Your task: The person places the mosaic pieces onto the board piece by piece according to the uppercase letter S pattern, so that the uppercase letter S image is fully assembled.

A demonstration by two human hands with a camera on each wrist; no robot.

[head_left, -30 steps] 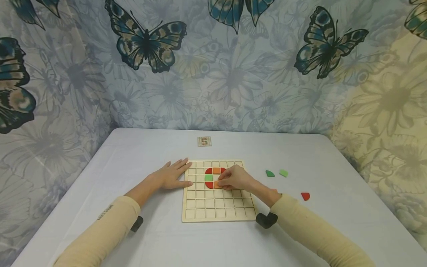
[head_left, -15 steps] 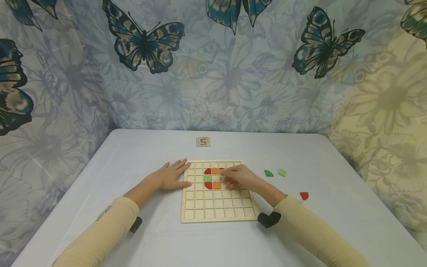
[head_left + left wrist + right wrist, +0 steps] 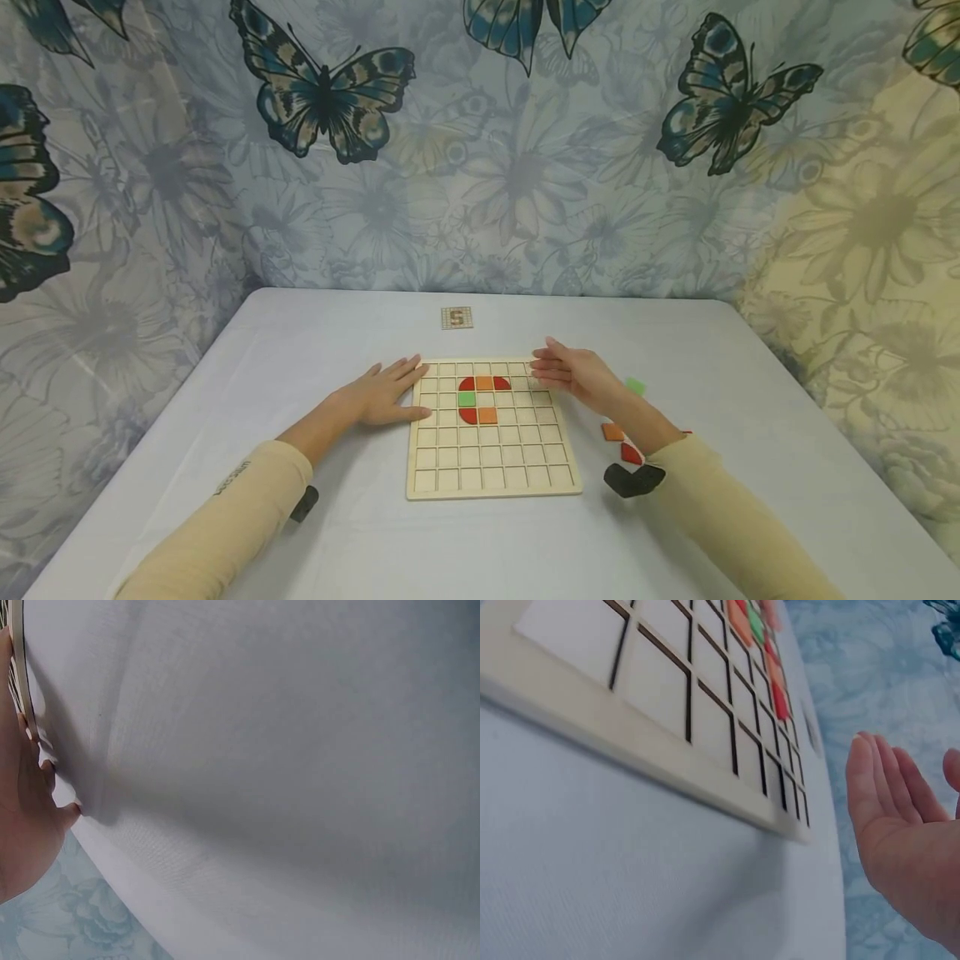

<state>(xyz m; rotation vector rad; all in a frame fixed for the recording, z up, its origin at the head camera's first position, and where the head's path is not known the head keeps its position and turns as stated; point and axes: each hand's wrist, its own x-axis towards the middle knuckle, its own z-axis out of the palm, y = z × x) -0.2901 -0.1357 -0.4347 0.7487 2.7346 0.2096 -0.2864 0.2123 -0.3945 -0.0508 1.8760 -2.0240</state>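
Observation:
A wooden grid board (image 3: 495, 482) lies on the table with flat coloured tiles in its cells. Red rounded tiles (image 3: 467, 416), orange square tiles (image 3: 487, 415) and one green square tile (image 3: 467, 399) form a C-like shape. My left hand (image 3: 384, 395) rests with spread fingers on the board's left edge; in the left wrist view that hand (image 3: 30, 802) shows only at the frame's side. Over the board's upper right corner is my right hand (image 3: 573, 373), its fingers extended. The right wrist view shows this hand (image 3: 904, 817) holding nothing, thumb apart from the fingers.
Right of the board lie a loose orange tile (image 3: 612, 432), a red tile (image 3: 631, 453) and a light green tile (image 3: 636, 386), close around the right forearm. Another red tile is mostly covered by the sleeve. A small patterned card (image 3: 457, 317) lies beyond the board.
My right hand has moved off the coloured tiles, rightward and away from me, its fingers straightening. The red tile at the shape's upper right now shows fully. The left hand stays put.

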